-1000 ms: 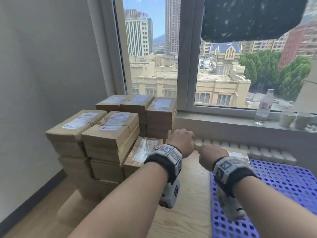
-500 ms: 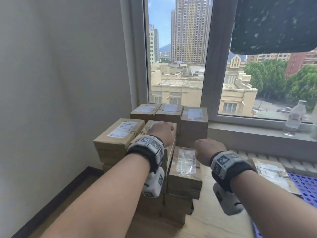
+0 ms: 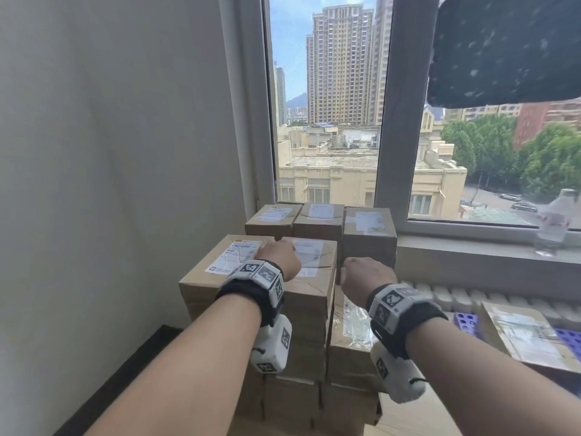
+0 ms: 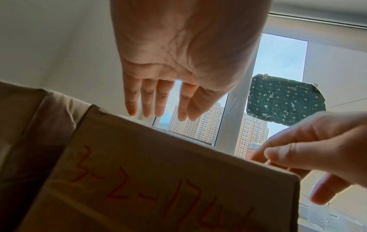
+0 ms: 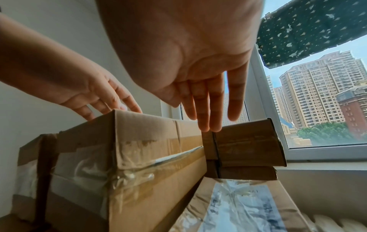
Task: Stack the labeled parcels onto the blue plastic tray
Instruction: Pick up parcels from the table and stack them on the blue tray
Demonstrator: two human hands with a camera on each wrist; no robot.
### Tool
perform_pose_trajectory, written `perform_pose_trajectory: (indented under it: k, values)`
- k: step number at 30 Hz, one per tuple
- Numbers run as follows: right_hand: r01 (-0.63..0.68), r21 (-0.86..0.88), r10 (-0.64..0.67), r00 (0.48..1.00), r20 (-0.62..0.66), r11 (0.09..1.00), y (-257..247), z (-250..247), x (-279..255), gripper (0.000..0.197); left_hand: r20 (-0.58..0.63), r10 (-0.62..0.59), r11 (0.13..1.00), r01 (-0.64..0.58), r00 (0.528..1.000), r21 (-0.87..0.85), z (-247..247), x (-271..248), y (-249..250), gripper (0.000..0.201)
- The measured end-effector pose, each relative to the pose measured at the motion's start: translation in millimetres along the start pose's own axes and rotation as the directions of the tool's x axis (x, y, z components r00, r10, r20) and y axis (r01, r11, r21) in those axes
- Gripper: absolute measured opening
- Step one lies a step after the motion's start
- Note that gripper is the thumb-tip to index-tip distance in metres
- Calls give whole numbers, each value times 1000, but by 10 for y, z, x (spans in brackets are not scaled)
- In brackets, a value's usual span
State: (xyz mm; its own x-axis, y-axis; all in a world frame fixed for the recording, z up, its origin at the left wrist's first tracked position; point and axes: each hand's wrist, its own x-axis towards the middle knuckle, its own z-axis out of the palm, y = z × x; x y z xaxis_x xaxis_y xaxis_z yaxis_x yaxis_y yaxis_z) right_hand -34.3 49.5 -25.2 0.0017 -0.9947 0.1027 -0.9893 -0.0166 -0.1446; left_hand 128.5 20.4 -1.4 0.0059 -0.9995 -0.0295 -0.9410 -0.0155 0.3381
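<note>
left hand: we see it flat, fingers straight, over the top box, gripping nothing
right hand: fingers straight beside that box's right edge, empty
writing: red marks on box side, we read "2-17", rest unclear
labels: print too small
blue tray: right, mostly cut off, one parcel on it

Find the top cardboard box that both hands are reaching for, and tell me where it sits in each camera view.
Head: the top box sits at centre, on the front stack, left hand above it.
Left wrist: it fills the lower half, red handwriting on its side.
Right wrist: lower left, its taped end facing the camera.
Shared landmark: the dark patterned cloth on the window, seen in all three views.
</note>
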Motion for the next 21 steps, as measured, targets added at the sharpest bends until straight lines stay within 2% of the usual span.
perform_pose_trajectory:
  k: [11, 16, 21]
  values:
    - [-102, 120, 93, 993, 76, 987, -258, 54, 31, 34, 96, 41, 999, -43, 995, 18, -4, 64, -78, 57]
    - [-197, 282, 148, 971, 187, 939, -248, 210, 77, 53, 101, 50, 998, -53, 994, 21, 49, 37, -103, 61]
    - [-264, 429, 184, 958, 219, 864, -303, 270, 68, 56, 118, 31, 999, -34, 993, 22, 92, 17, -132, 60]
